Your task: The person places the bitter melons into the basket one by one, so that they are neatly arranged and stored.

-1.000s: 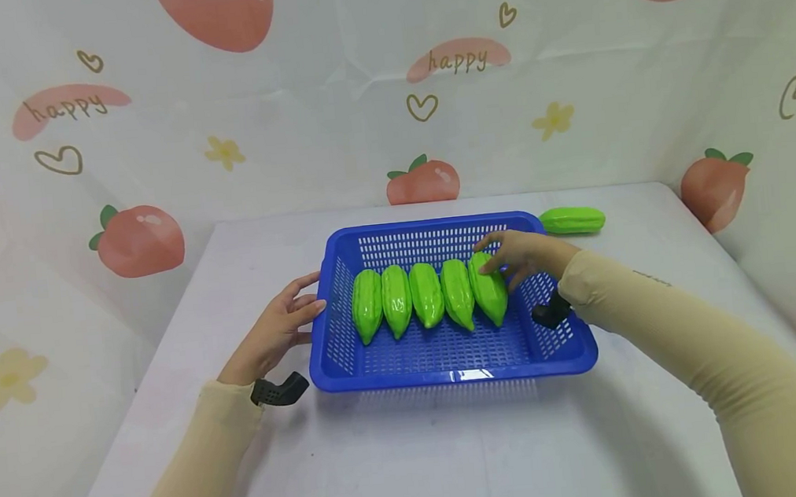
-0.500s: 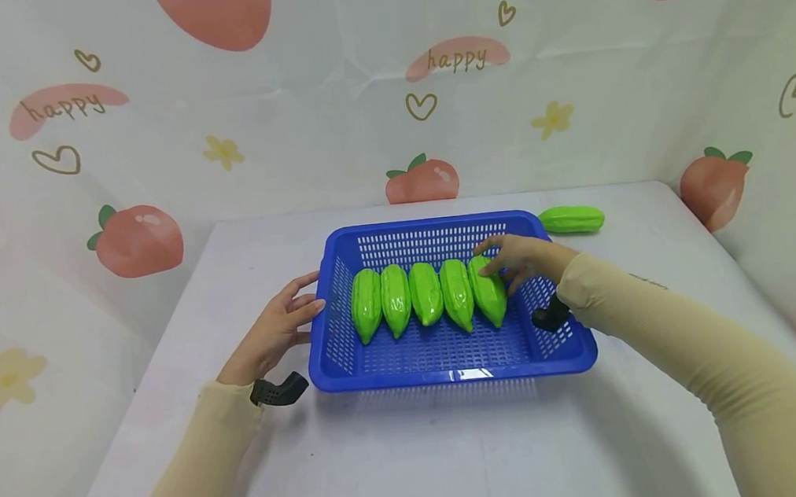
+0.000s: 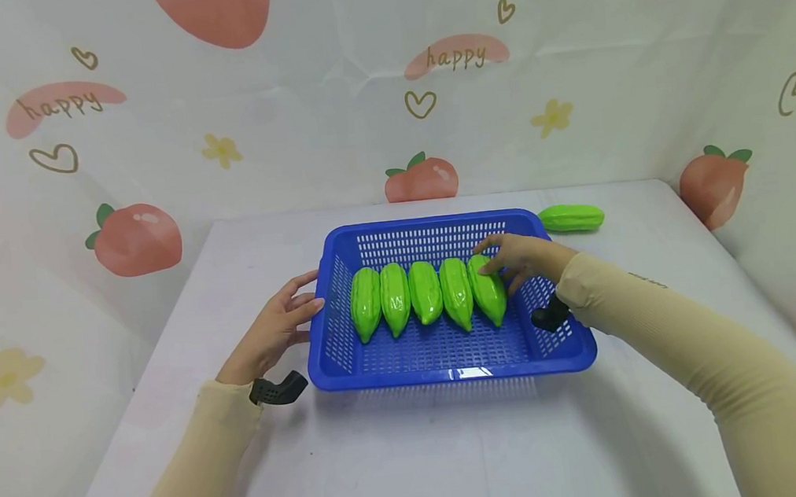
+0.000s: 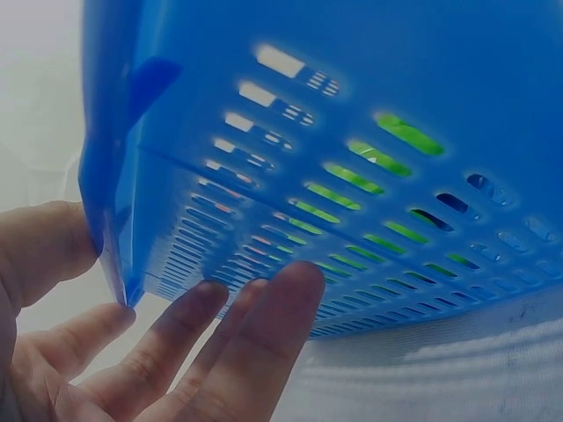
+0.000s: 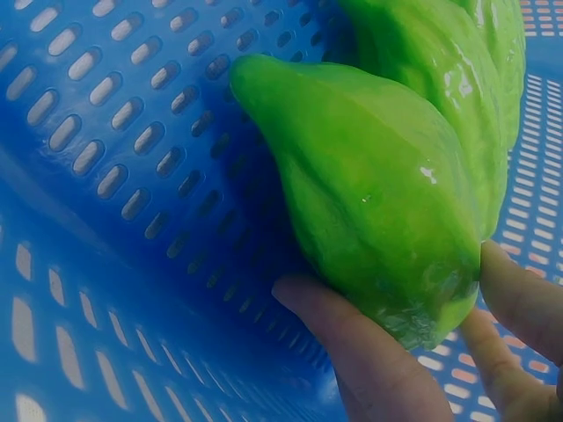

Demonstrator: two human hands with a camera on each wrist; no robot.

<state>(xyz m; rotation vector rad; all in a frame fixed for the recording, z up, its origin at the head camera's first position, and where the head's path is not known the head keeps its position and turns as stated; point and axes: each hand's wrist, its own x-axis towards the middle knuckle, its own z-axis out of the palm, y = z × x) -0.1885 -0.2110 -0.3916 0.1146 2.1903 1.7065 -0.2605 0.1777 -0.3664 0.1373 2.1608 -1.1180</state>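
Several glossy green ribbed gourds with pointed tips lie side by side in a blue plastic basket. My right hand is at the far end of the rightmost gourd. In the right wrist view its thumb is on one side of that gourd and the fingers are on the other. My left hand holds the basket's left side, a thumb on the rim. The left wrist view shows its fingers against the slotted outer wall.
One more green gourd lies on the white table behind the basket's far right corner. A white cloth with printed peaches, hearts and flowers hangs behind the table and at its sides.
My right hand has sunk slightly at the rightmost gourd's far end. My left hand, the basket and the gourds stay in place.
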